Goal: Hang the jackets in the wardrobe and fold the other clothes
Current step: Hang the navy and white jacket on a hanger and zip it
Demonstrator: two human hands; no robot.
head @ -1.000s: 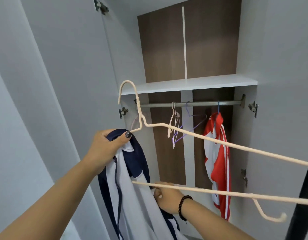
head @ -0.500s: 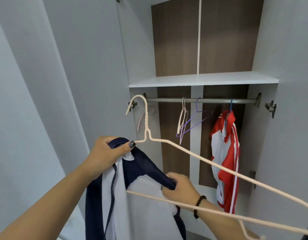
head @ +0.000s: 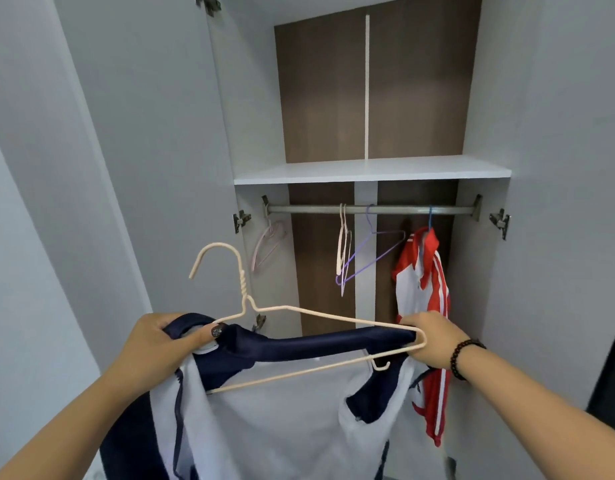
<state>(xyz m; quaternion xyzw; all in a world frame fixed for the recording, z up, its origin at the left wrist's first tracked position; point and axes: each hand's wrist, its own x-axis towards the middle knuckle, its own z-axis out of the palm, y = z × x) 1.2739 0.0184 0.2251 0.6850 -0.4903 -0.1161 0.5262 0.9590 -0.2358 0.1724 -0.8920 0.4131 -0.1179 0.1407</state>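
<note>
Red jacket, spare hangers on rail.

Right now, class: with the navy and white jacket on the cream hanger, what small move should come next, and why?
Probably lift the cream hanger so its hook catches the rail, in the free stretch left of the white hangers. The navy and white jacket already drapes over it, both the left hand and right hand grip it, and the hook hangs free below the rail.
</note>
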